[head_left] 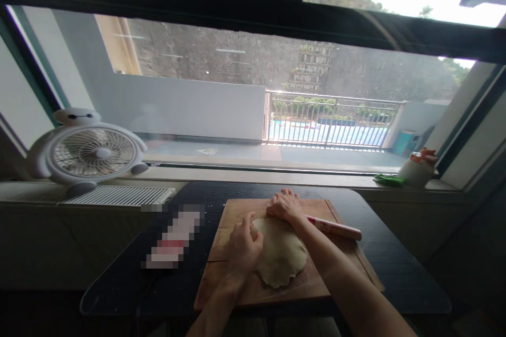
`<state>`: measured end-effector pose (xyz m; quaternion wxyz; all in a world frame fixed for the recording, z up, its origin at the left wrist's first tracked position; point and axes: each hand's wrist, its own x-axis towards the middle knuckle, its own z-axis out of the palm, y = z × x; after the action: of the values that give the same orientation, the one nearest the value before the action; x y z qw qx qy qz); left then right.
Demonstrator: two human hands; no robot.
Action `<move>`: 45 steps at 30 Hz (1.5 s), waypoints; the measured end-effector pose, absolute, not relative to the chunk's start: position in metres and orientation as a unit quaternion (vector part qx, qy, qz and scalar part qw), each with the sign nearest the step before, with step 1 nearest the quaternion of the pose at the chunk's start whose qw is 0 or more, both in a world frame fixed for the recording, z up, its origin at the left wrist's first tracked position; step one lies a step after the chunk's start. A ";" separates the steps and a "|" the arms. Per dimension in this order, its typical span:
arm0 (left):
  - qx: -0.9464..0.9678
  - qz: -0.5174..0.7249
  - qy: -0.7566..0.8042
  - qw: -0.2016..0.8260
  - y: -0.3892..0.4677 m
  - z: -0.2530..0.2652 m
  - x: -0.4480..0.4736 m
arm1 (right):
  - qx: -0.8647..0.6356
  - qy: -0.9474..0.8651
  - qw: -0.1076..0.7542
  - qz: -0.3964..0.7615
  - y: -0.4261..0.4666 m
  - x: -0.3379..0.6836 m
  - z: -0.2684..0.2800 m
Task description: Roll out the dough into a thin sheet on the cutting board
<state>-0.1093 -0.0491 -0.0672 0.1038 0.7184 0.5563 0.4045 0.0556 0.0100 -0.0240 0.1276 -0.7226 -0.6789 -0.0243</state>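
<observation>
1 left hand [244,245], 1 right hand [284,204]; 1 dough sheet [281,258], 1 roller [338,228] on 1 board [220,237]; cannot tell either grip's state.

Bare forearms [343,279] reach forward; the bare left hand [244,239] curls loosely, the bare right hand [285,204] farther ahead, palm down.

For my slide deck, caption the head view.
Right hand on a patterned cylinder, left hand at the edge of flattened dough on a wooden board.
</observation>
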 end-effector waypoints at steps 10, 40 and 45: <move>0.718 0.409 0.556 0.089 -0.052 -0.065 -0.109 | -0.640 -0.741 0.194 -0.064 -0.045 0.033 -0.031; 0.723 0.347 0.548 0.239 -0.035 -0.032 -0.144 | -0.691 -0.704 0.164 -0.013 -0.032 0.030 -0.024; 0.704 0.410 0.555 0.166 -0.055 -0.055 -0.148 | -0.695 -0.699 0.164 -0.053 -0.003 0.015 -0.022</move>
<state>-0.1481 -0.0550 -0.0555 0.1661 0.7041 0.5552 0.4103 0.0153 -0.0028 -0.0218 0.1637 -0.6946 -0.6985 -0.0533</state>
